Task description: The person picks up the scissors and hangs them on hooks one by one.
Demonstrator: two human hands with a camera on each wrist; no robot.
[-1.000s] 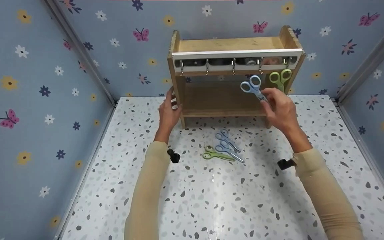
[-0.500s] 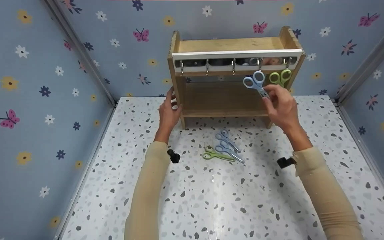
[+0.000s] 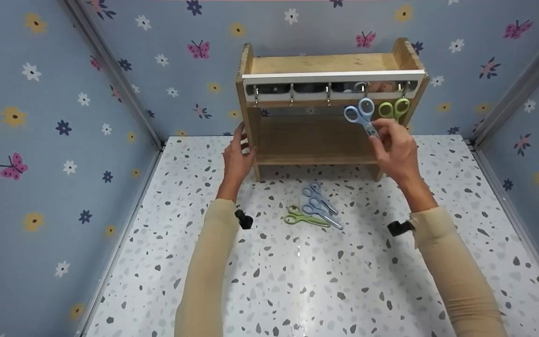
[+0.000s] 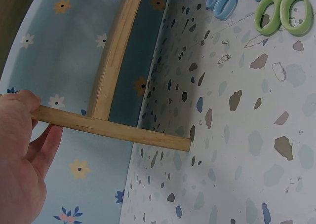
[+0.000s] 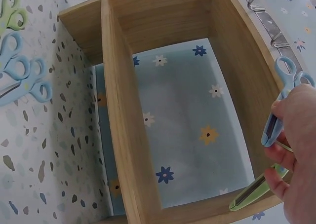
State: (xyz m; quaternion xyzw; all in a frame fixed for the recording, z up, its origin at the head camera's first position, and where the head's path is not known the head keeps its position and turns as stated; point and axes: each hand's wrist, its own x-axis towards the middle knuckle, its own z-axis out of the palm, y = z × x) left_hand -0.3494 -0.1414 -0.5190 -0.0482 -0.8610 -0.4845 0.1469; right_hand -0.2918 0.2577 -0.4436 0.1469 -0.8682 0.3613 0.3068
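Note:
My left hand grips the left side panel of a small wooden shelf; in the left wrist view, fingers and thumb sit on either side of its edge. Blue-handled scissors are pinched by their blade end in my right hand, loops upward. One loop is at the fourth hook of the hook rail; whether the hook passes through it, I cannot tell. Beside them, green scissors hang from the rightmost hook, their blades pointing down behind my right fingers.
On the speckled surface before the shelf lie two blue scissors and one green pair, close together. Three hooks on the left carry nothing. Flower-patterned walls stand behind and at both sides.
My right hand has moved the blue scissors slightly right and up, bringing a loop to the fourth hook. My left hand stays on the shelf's side.

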